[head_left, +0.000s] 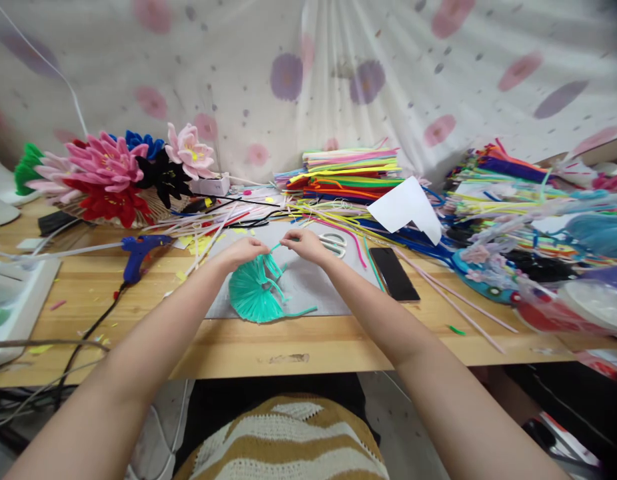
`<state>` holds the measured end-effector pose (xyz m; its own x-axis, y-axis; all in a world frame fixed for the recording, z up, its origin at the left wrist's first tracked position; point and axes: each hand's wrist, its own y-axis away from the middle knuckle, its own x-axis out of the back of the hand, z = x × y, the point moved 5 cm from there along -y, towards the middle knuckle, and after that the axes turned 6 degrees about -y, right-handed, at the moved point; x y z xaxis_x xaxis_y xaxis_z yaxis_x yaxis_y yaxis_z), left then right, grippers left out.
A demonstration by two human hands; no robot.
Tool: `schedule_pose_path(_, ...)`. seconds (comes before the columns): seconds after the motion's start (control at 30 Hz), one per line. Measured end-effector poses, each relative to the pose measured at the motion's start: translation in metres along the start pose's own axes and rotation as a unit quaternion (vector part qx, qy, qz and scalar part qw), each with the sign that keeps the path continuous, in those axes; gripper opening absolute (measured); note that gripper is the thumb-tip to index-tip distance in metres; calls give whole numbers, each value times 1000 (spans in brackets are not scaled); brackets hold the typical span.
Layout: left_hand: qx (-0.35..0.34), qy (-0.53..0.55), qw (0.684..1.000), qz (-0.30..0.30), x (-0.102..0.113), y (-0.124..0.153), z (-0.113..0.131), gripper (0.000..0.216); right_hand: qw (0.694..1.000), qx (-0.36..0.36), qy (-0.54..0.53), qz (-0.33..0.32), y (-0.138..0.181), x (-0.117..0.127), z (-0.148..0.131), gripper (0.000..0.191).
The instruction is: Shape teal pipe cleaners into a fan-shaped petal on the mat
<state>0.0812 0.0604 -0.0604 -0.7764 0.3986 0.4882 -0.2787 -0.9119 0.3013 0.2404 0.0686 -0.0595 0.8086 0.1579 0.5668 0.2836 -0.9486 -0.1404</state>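
Note:
A teal fan-shaped piece [253, 293], made of pipe cleaners, lies at the front of a grey mat [333, 290]. My left hand [249, 252] is closed on the upper edge of this piece. Just to the right, my right hand [304, 244] pinches the thin end of a teal pipe cleaner that runs between the two hands. One loose teal strand [302, 312] sticks out from the fan toward the right. Beyond my right wrist lie scissors [333, 244] with pale handles, their blades hidden from view.
A blue glue gun [142, 255] lies to the left, its cord hanging off the table. Pipe-cleaner flowers [108, 163] stand behind it. Bundled pipe cleaners [351, 173] are stacked at the back, near white paper [408, 208]. A black phone [394, 273] lies right of the mat.

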Motion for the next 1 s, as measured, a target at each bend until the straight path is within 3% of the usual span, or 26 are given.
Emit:
schedule_pose_path(0.2, 30, 46, 998, 42, -12, -14, -18, 17, 997, -50, 15, 57, 5, -2, 24, 20)
schedule_pose_path(0.27, 50, 68, 995, 59, -13, -16, -23, 16, 995, -62, 27, 69, 8, 13, 29, 22)
schedule_pose_path(0.37, 70, 99, 990, 70, -9, -16, -27, 16, 988, -92, 76, 97, 16, 55, 38, 24)
schedule_pose_path(0.5, 79, 119, 987, 66, -3, -14, -31, 17, 926, -241, 254, 143, 37, 124, 66, 25)
schedule_pose_path(0.6, 78, 132, 986, 65, -2, -14, -33, 18, 862, -343, 353, 120, 52, 148, 91, 27)
schedule_pose_path(0.7, 83, 158, 982, 63, -5, -13, -36, 23, 833, -388, 385, 81, 57, 145, 108, 35)
schedule_pose_path(0.83, 68, 192, 976, 75, -5, -9, -37, 32, 827, -411, 377, 74, 53, 136, 117, 41)
schedule_pose_path(1.0, 61, 208, 974, 69, -4, -2, -39, 36, 828, -423, 362, 68, 52, 141, 121, 44)
